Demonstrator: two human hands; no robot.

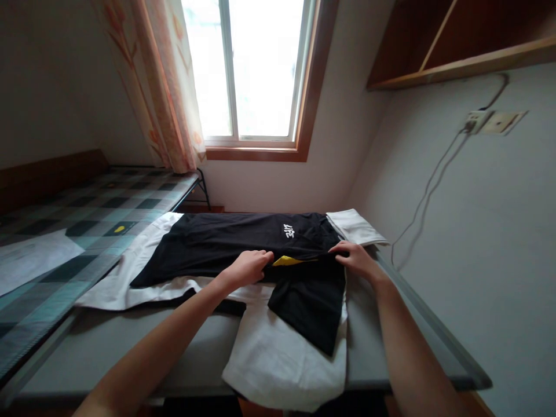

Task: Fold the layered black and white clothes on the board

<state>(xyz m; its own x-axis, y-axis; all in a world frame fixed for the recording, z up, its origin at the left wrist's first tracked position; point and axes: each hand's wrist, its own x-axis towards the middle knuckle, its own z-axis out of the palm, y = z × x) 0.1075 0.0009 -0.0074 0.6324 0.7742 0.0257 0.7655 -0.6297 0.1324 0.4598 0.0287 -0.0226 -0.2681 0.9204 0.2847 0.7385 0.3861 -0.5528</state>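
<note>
While the left hand (252, 266) pinches a black shirt (230, 237), the right hand (355, 258) pinches its edge, white cloth (354, 225) just beyond that hand.

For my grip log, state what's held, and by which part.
Black shirt: left hand pinches its near edge beside the yellow patch; right hand apparently pinches that edge further right.

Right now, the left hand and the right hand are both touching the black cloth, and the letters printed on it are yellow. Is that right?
Not quite: the head view shows that the printed letters are white, not yellow. The rest is right: the left hand and the right hand are both touching the black cloth.
</note>
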